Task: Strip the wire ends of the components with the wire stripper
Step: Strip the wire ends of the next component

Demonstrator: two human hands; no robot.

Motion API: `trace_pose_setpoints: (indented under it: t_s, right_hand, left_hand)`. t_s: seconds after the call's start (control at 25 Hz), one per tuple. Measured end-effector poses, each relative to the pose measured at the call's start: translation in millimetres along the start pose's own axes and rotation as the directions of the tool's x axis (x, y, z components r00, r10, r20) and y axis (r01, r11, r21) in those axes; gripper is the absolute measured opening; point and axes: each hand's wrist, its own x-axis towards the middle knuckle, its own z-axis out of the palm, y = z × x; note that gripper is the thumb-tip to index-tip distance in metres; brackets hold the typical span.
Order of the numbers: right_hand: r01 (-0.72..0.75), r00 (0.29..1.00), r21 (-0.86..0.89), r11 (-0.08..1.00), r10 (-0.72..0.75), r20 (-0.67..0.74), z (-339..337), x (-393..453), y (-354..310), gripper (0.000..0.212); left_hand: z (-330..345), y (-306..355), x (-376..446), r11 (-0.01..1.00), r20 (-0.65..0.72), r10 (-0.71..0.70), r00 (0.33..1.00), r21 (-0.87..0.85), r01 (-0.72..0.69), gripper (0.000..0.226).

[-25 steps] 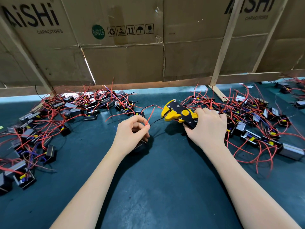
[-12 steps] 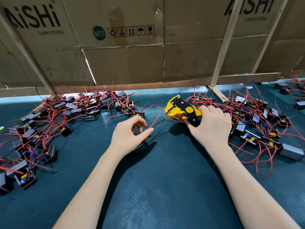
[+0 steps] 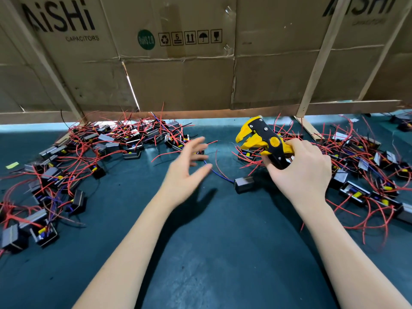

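We see two hands over the dark worktop (image 3: 200, 253). The right hand (image 3: 301, 172) has its grip closed around the handles of one yellow and black wire stripper (image 3: 262, 139), whose jaws stand apart and point left. The left hand (image 3: 186, 168) is blurred, its grip wide open and holding nothing. One single component (image 3: 244, 183) lies between the hands. Two heaps of components with red wires lie beside them: a left pile (image 3: 89, 157) and a right pile (image 3: 367, 175); we cannot count their pieces.
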Motion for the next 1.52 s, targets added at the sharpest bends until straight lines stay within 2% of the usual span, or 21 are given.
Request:
trace_pose_setpoints:
  t_s: [0.04, 0.08, 0.16, 0.2, 0.28, 0.36, 0.4, 0.52, 0.64, 0.76, 0.84, 0.96, 1.08, 1.16, 1.24, 1.28, 1.36, 1.52]
  right_hand:
    - [-0.004, 1.000, 0.024, 1.000, 0.004, 0.002, -0.5, -0.3, -0.9, 0.043]
    - [-0.006, 1.000, 0.042, 0.999, 0.006, 0.008, -1.1, -0.4, -2.3, 0.043]
    - [-0.002, 1.000, 0.061, 0.998, 0.001, 0.016, -1.9, -1.2, -4.5, 0.043]
    - [0.001, 1.000, 0.067, 0.998, -0.002, 0.017, -2.5, -1.9, -5.1, 0.042]
    - [0.018, 1.000, 0.082, 0.996, -0.020, 0.023, -4.3, -2.7, -6.5, 0.040]
    - [0.048, 0.997, 0.139, 0.989, -0.057, 0.058, -6.1, -3.1, -8.3, 0.038]
    - [0.066, 0.992, 0.190, 0.979, -0.084, 0.090, -6.6, -3.5, -9.7, 0.037]
    - [0.142, 0.956, 0.262, 0.954, -0.201, 0.215, -6.0, -8.4, -16.4, 0.037]
    - [0.247, 0.888, 0.166, 0.955, -0.291, 0.356, -0.3, -15.8, -22.6, 0.042]
    - [0.194, 0.881, 0.180, 0.964, -0.252, 0.400, 1.5, -16.6, -21.6, 0.043]
    - [0.149, 0.882, 0.166, 0.975, -0.207, 0.424, 1.2, -14.1, -18.6, 0.044]
    - [0.120, 0.871, 0.188, 0.975, -0.194, 0.451, 0.3, -11.9, -14.6, 0.042]
    - [0.128, 0.853, 0.218, 0.967, -0.220, 0.474, -2.4, -10.1, -14.9, 0.038]
    - [0.123, 0.850, 0.224, 0.967, -0.219, 0.480, -3.2, -9.3, -14.8, 0.038]
    - [0.108, 0.843, 0.239, 0.965, -0.216, 0.493, -4.1, -8.9, -13.5, 0.037]
    - [0.106, 0.836, 0.247, 0.963, -0.221, 0.502, -4.5, -8.7, -12.9, 0.037]
    - [0.114, 0.818, 0.259, 0.959, -0.238, 0.523, -5.0, -7.6, -12.2, 0.036]
    - [0.110, 0.805, 0.262, 0.959, -0.240, 0.543, -5.1, -6.3, -10.3, 0.038]
  left_hand:
    - [-14.1, -6.7, 3.7, 0.997, -0.198, 0.012, 0.980, 0.083, 0.004, 0.050]
    - [-31.2, -15.1, 5.3, 0.983, -0.396, 0.022, 0.918, 0.175, 0.053, 0.044]
    - [-68.5, -35.5, 2.0, 0.889, -0.688, -0.004, 0.726, 0.330, 0.318, 0.034]
    - [-84.0, -45.0, -2.2, 0.797, -0.758, -0.056, 0.649, 0.358, 0.486, 0.033]
    - [-99.2, -61.0, -11.6, 0.574, -0.782, -0.232, 0.578, 0.370, 0.730, 0.038]
    - [-97.4, -68.3, -16.5, 0.432, -0.724, -0.330, 0.606, 0.455, 0.779, 0.041]
    - [-95.3, -69.2, -16.0, 0.415, -0.700, -0.327, 0.635, 0.497, 0.762, 0.039]
    - [-93.8, -63.4, -9.5, 0.469, -0.685, -0.244, 0.686, 0.536, 0.702, 0.035]
    - [-95.1, -60.3, -10.9, 0.480, -0.726, -0.168, 0.667, 0.531, 0.698, 0.045]
    - [-94.5, -60.6, -13.1, 0.413, -0.715, -0.212, 0.666, 0.552, 0.725, 0.046]
    - [-94.9, -60.9, -12.6, 0.408, -0.710, -0.196, 0.676, 0.568, 0.715, 0.040]
    - [-93.7, -57.8, -8.5, 0.468, -0.670, -0.147, 0.727, 0.600, 0.648, 0.029]
    - [-79.6, -46.2, -4.4, 0.628, -0.543, -0.114, 0.832, 0.609, 0.484, 0.017]
    - [-63.7, -32.9, -2.7, 0.738, -0.393, -0.068, 0.917, 0.599, 0.312, 0.012]
    - [-43.4, -18.6, -2.7, 0.813, -0.162, 0.014, 0.987, 0.577, 0.083, 0.011]
    - [-33.7, -12.1, -3.0, 0.844, -0.062, 0.060, 0.996, 0.536, -0.018, 0.009]
    - [-18.3, -2.5, -4.8, 0.883, 0.048, 0.135, 0.990, 0.448, -0.142, 0.009]
    - [-3.5, -2.5, -5.3, 0.883, 0.103, 0.167, 0.980, 0.426, -0.196, 0.019]
